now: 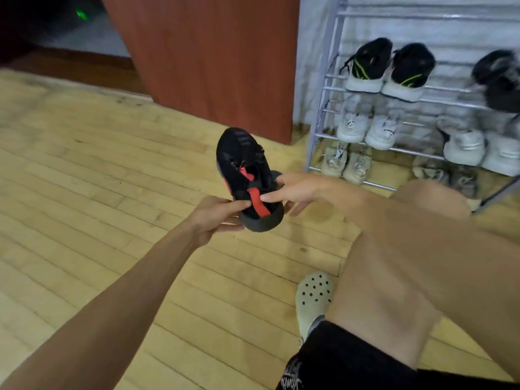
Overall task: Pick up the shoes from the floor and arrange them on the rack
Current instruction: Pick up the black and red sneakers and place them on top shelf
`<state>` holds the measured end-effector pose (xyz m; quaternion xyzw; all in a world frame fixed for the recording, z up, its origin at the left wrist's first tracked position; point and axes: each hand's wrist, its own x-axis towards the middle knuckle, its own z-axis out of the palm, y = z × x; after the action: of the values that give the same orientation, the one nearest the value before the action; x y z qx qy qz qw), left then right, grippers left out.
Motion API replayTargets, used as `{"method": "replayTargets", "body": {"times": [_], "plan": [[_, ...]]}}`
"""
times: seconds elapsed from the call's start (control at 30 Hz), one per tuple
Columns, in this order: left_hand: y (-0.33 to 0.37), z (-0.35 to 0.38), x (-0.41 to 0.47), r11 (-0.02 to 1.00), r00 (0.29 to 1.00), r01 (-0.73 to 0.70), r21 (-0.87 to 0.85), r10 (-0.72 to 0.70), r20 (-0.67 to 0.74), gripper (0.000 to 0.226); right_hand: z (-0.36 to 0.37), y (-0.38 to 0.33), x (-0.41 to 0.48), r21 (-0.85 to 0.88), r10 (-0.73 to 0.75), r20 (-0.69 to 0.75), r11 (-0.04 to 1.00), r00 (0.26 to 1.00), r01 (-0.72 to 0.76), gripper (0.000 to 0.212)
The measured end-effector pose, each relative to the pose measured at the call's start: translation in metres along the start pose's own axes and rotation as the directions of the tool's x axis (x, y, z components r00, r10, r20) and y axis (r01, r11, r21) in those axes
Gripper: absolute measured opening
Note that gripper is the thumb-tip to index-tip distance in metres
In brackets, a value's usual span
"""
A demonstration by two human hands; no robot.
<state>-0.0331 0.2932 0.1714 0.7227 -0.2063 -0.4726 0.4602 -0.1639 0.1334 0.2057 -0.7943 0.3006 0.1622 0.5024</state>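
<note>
A black shoe with red trim [244, 164] is held above the wooden floor, toe pointing away from me. My left hand [213, 218] grips its heel from the left, thumb on the collar. My right hand [295, 190] holds the heel from the right, with the index finger on the red heel tab and other fingers under the sole. The metal shoe rack [323, 108] stands at the upper right and holds several pairs: black sneakers with green stripes [391, 66] on an upper shelf, white sneakers [368, 128] below, and beige sneakers [346, 161] at the bottom.
A reddish-brown wooden panel [213, 57] stands left of the rack. My bent right knee [422, 220] fills the right foreground, and my foot in a pale perforated clog [312, 299] is on the plank floor [98, 178].
</note>
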Motion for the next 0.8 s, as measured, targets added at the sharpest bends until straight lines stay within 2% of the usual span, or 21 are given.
{"method": "replayTargets", "body": {"times": [0.2,0.4,0.5,0.63,0.7,0.8], "plan": [[0.086,0.046,-0.027,0.966,0.961,-0.250,0.066,0.239,0.139,0.039,-0.052,0.004,-0.083,0.268,-0.065,-0.325,0.951,0.943,0.158,0.047],[0.159,0.125,-0.038,0.889,0.907,-0.418,0.187,0.396,0.145,0.045,-0.101,0.015,-0.165,0.186,-0.103,-0.589,0.948,0.802,0.257,0.040],[0.189,0.165,-0.040,0.872,0.897,-0.439,0.216,0.410,0.165,0.041,-0.124,0.031,-0.198,0.152,-0.101,-0.671,0.951,0.734,0.269,0.033],[0.214,0.231,-0.041,0.904,0.884,-0.416,0.095,0.378,0.274,0.028,-0.154,0.069,-0.237,0.093,-0.105,-0.743,0.962,0.662,0.257,0.032],[0.221,0.263,-0.043,0.907,0.872,-0.413,0.081,0.368,0.323,0.028,-0.165,0.096,-0.259,0.179,-0.082,-0.730,0.935,0.679,0.305,0.029],[0.219,0.313,-0.046,0.924,0.876,-0.373,0.080,0.323,0.360,0.023,-0.176,0.143,-0.297,0.311,-0.005,-0.713,0.894,0.701,0.323,0.038]]}}
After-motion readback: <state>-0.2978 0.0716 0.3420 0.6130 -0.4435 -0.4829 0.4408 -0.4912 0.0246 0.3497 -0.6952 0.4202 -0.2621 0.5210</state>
